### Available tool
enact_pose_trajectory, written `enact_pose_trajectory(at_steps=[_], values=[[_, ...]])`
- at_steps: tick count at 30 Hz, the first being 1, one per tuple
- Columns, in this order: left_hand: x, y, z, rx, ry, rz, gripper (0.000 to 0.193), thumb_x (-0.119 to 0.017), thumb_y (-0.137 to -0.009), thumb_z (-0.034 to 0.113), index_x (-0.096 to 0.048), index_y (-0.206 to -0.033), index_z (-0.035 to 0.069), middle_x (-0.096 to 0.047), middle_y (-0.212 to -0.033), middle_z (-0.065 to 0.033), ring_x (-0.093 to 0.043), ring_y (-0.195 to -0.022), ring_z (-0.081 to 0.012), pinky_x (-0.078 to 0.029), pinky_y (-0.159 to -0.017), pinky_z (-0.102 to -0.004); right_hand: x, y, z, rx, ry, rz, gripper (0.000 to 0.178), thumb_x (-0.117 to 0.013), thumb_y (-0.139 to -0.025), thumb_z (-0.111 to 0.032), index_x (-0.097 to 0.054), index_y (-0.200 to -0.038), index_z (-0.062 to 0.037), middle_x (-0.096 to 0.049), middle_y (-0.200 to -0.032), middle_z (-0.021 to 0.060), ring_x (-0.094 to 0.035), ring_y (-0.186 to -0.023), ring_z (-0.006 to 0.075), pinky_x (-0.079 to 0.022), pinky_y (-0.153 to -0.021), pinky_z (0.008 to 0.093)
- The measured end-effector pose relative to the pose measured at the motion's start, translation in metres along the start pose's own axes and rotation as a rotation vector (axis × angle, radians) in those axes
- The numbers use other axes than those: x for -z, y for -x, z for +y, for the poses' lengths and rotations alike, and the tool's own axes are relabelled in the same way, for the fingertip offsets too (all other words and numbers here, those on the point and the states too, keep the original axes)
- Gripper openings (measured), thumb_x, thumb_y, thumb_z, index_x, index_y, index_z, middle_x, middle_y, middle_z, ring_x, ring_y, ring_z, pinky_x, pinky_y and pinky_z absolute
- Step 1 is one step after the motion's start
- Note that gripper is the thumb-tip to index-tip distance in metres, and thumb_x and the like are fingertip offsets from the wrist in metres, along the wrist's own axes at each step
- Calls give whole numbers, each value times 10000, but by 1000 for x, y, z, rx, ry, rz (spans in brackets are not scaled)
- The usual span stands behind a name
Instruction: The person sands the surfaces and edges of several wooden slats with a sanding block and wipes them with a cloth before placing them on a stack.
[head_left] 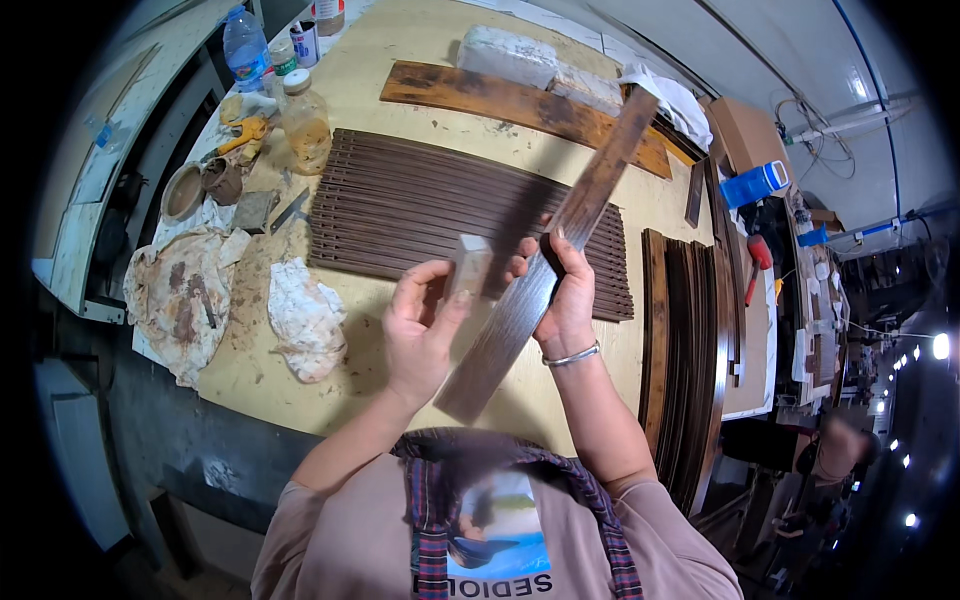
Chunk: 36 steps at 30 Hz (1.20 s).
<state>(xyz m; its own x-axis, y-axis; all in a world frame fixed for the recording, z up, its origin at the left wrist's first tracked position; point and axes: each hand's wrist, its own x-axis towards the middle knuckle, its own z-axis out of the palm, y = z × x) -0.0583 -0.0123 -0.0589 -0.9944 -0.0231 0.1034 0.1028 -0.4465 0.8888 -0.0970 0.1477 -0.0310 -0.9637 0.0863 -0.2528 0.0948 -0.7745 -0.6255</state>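
Observation:
A long brown wooden slat [520, 305] slants across the middle of the view, its far end up to the right and its near end close to my chest. My right hand [567, 285] wraps round it near the middle, a bangle on that wrist. Left of the slat, my left hand [425, 325] grips a small pale rectangular block [470, 268] between thumb and fingers. The block appears apart from the slat. Under both hands lies a row of dark brown slats [430, 205], set side by side on the pale table [375, 390].
Stained rags [185, 300] and a crumpled white cloth [305, 320] lie at left, near a jar [305, 125] and a water bottle [245, 50]. Stacked slats [690, 340] line the right side. Behind are a wide board [480, 100] and a white wrapped block [507, 55]. A red-headed mallet [757, 262] lies far right.

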Motion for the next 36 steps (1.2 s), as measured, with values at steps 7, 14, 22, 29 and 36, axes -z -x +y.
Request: enact_pose_trajectory(at_steps=[7,14,22,29,36], values=[[29,2,14,-341,-467,-45,413,-723,-781,45,-546,-1153,1,-599,-1070,-113,-594,-973,-219,-496,-841,-322,5,-22,-23,213,31,136,244,-417,-1008,-304,-405,-1149,-105,-540,-768,100,-541,-607,219,-494,-565,405],[46,0,2,-583,-830,-149,390,-769,-685,51,-606,-1038,43,-616,-1051,-133,-611,-935,-277,-515,-797,-368,24,-21,-29,287,-5,281,271,-435,-1003,-393,-452,-1083,-135,-534,-774,73,-519,-656,223,-467,-647,414],[28,9,28,-579,-776,-283,354,-752,-666,23,-626,-996,54,-632,-1026,-116,-616,-911,-279,-523,-791,-371,25,-16,-35,353,-32,235,193,-406,-1020,-273,-434,-1129,-117,-546,-784,88,-556,-656,243,-487,-608,429],[79,-8,-13,-56,-424,107,274,-652,-843,-23,-576,-1106,-25,-614,-1005,-67,-593,-917,-134,-502,-781,-273,-14,15,-76,398,108,-144,436,-592,-947,-328,-436,-1285,-101,-563,-875,78,-593,-827,231,-516,-777,411],[69,0,-1,74,-238,93,280,-626,-878,-19,-545,-1143,-56,-619,-997,-77,-601,-871,-105,-498,-766,-236,9,-3,-60,704,396,-103,403,-583,-955,-285,-402,-1212,-32,-557,-792,72,-565,-628,139,-467,-544,247]])
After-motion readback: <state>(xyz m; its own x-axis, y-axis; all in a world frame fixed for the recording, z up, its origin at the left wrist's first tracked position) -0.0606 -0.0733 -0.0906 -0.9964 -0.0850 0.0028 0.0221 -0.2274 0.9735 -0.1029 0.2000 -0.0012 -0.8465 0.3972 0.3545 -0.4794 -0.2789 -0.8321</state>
